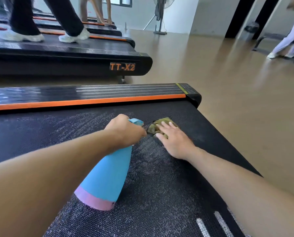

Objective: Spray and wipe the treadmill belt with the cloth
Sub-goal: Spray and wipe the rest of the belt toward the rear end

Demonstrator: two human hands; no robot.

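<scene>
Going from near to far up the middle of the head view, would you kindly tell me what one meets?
Spray bottle → left hand → orange side strip → neighbouring treadmill marked TT-X2 → fan stand.

Gym floor area with a row of treadmills and a pedestal fan.

Glossy tan floor (pixel 228 79) reflects daylight. A neighbouring treadmill (pixel 91 60) labelled TT-X2 stands parallel at upper left; a person's legs in dark trousers and white shoes (pixel 74 36) are on it. A pedestal fan (pixel 161 14) stands before a pale wall (pixel 182 14). Dark pillars (pixel 238 16) rise at upper right.
</scene>
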